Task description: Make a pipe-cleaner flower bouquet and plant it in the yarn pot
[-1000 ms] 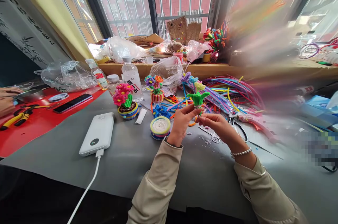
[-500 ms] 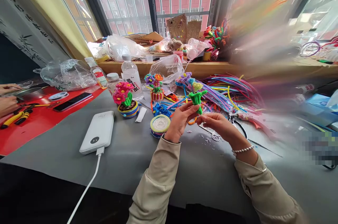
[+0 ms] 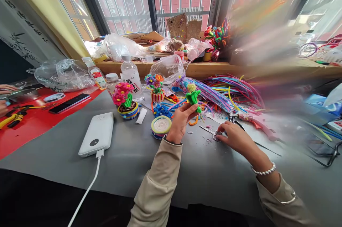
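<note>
As the left hand [image 3: 181, 123] pinches a fuzzy green flower [image 3: 192, 96] at its one o'clock, the half-curled right hand [image 3: 237, 138] has fingertips at scissors [image 3: 207, 130], nine o'clock on the table [image 3: 211, 173]; whether gripping, one cannot tell.

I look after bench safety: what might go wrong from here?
The scissors at the right hand point their tips toward the left hand, so a careless lift might nick it. The green flower bundle is held by the left hand alone and could slip. The yellow-rimmed pot sits close to that wrist, so it might get knocked.
</note>
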`<state>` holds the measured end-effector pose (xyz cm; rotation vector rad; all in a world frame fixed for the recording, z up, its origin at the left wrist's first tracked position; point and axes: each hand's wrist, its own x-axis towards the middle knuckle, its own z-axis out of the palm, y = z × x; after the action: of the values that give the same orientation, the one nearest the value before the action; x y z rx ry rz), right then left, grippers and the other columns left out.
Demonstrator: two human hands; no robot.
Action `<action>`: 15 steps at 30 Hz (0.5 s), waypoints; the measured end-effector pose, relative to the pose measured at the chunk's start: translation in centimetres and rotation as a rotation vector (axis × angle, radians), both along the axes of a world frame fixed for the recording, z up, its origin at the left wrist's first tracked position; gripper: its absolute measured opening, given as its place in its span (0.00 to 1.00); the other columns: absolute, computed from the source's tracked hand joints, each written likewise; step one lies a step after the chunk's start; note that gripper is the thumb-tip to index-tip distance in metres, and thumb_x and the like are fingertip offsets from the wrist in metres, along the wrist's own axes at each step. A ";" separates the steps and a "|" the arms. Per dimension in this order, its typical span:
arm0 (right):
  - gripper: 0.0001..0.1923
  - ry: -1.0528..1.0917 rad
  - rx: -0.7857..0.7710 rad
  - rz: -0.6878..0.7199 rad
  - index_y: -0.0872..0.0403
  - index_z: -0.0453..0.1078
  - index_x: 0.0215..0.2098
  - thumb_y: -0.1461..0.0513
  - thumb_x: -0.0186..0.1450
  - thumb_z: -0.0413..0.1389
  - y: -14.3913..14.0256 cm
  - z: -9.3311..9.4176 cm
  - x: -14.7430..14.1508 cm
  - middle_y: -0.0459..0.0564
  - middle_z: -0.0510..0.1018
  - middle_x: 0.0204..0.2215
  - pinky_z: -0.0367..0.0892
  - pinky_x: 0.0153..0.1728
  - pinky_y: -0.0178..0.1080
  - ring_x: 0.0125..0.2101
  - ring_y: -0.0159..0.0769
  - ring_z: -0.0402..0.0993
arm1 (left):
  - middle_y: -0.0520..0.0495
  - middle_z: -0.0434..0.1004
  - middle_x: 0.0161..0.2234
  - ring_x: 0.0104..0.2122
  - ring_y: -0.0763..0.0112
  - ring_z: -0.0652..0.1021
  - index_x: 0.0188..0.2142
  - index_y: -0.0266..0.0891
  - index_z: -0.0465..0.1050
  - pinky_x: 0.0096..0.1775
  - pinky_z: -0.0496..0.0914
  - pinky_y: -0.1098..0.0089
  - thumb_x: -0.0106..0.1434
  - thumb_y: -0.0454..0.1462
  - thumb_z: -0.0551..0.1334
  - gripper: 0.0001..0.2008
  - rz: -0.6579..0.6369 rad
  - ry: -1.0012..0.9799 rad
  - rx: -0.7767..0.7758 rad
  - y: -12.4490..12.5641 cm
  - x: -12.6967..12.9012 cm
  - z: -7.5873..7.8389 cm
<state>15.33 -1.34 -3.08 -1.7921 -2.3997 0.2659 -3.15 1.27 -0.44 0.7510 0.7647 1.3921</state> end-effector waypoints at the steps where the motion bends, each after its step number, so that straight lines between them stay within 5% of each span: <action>1: 0.09 -0.037 -0.002 -0.001 0.58 0.69 0.33 0.62 0.57 0.52 0.0 0.1 -0.2 0.54 0.73 0.33 0.61 0.34 0.37 0.35 0.41 0.69 | 0.53 0.74 0.27 0.26 0.80 0.72 0.27 0.36 0.75 0.32 0.67 0.76 0.42 0.34 0.68 0.10 0.008 0.007 0.005 0.0 0.0 0.0; 10: 0.07 -0.238 -0.064 -0.015 0.59 0.69 0.25 0.68 0.53 0.49 -0.1 0.9 -1.7 0.57 0.73 0.29 0.55 0.24 0.36 0.31 0.42 0.70 | 0.53 0.72 0.26 0.25 0.79 0.72 0.26 0.35 0.74 0.30 0.68 0.75 0.42 0.36 0.67 0.10 0.079 0.070 0.036 -0.1 0.2 0.1; 15: 0.06 0.025 -0.002 -0.131 0.56 0.67 0.22 0.64 0.52 0.50 0.0 0.4 -1.2 0.52 0.72 0.27 0.58 0.28 0.36 0.29 0.38 0.68 | 0.53 0.73 0.25 0.25 0.78 0.73 0.25 0.35 0.73 0.34 0.69 0.73 0.42 0.36 0.67 0.10 0.149 0.031 0.045 -0.1 0.2 0.2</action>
<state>14.16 -1.30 -2.69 -1.9248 -2.2535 0.2747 -2.94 1.13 -0.25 0.7645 0.8297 1.5386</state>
